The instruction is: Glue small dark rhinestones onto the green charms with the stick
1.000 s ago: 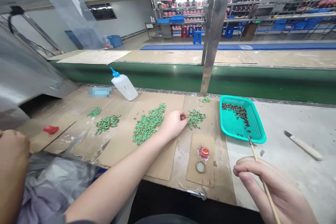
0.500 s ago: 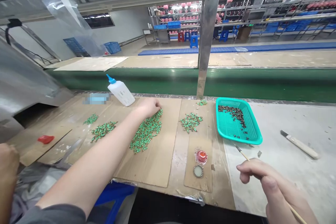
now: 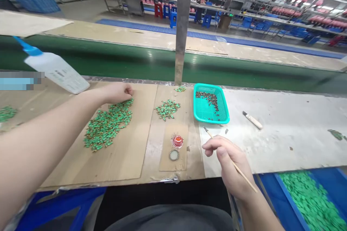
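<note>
My left hand reaches to the far end of a large pile of small green pieces with gold-brown parts. Its fingers are curled together; whatever they hold, if anything, is hidden. In my right hand is a thin wooden-handled paintbrush, its dark tip pointing away from me towards the teal basket. Small dark brown pieces lie inside that basket. Left of the brush stand a bottle cap with red paint and a second cap with pale contents, on a cardboard piece.
Smaller green piles lie right of the big one. A white bottle with a blue nozzle leans at back left. A pale-handled knife lies on the right. Below the table's right edge is a blue bin of green pieces. A metal post rises behind.
The camera has turned right and tilted down, bringing the blue bin into view. My left hand stays at the pile's far end, and my right hand keeps the paintbrush.
</note>
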A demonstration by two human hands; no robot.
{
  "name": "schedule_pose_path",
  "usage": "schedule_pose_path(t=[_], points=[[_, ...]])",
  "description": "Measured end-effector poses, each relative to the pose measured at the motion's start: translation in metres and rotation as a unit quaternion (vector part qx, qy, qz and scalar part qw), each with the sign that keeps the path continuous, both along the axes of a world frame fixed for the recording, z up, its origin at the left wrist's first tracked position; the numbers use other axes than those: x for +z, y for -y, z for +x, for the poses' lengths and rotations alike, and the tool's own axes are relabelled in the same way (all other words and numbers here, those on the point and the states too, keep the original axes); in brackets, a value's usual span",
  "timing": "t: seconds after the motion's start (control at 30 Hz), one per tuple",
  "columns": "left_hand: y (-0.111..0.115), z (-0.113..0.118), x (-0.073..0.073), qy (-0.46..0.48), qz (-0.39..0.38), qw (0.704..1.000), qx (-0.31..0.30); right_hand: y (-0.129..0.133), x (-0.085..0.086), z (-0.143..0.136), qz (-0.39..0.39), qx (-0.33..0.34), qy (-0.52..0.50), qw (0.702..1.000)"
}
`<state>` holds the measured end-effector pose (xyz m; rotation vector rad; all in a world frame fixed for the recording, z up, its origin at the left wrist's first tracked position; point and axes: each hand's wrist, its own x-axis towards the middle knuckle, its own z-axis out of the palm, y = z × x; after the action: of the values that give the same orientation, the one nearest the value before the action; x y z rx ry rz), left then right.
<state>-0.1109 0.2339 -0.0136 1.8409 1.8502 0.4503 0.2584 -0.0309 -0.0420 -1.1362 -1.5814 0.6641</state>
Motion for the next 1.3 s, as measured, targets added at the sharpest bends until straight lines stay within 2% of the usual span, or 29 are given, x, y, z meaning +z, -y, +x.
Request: schedule_pose_path(t=[0.17, 0.27, 0.33, 0.43, 0.57, 0.7, 0.83, 0.93, 1.03, 1.3], points=[[-0.003, -0.002, 0.012, -0.023, -0.053, 0.998, 0.021, 0.001, -0.004, -0.001, -0.044, -0.01, -0.057, 0.997], [0.004, -0.004, 0.023, 0.013, -0.04, 0.998, 0.044, 0.001, -0.01, -0.001, -0.094, -0.005, -0.125, 0.988], [0.016, -0.007, 0.027, 0.067, -0.024, 0.996, 0.059, -0.001, -0.014, -0.001, -0.107, 0.003, -0.16, 0.981], [0.049, -0.008, 0.022, 0.196, -0.006, 0.978, 0.074, -0.005, -0.022, 0.0, -0.091, 0.004, -0.172, 0.981], [0.107, 0.005, 0.001, 0.38, -0.023, 0.92, 0.089, -0.016, -0.034, 0.002, -0.097, -0.025, -0.159, 0.982], [0.165, 0.032, -0.013, 0.488, -0.077, 0.863, 0.11, -0.024, -0.042, -0.005, -0.131, -0.038, -0.189, 0.972], [0.204, 0.056, -0.018, 0.562, -0.123, 0.806, 0.138, -0.025, -0.043, -0.012, -0.16, -0.016, -0.226, 0.961], [0.218, 0.064, -0.019, 0.594, -0.136, 0.779, 0.146, -0.025, -0.044, -0.013, -0.181, -0.01, -0.241, 0.954], [0.225, 0.067, -0.02, 0.611, -0.142, 0.767, 0.136, -0.026, -0.049, -0.012, -0.18, -0.024, -0.238, 0.954], [0.229, 0.073, -0.031, 0.596, -0.128, 0.784, 0.114, -0.028, -0.059, -0.01, -0.18, -0.04, -0.242, 0.953]])
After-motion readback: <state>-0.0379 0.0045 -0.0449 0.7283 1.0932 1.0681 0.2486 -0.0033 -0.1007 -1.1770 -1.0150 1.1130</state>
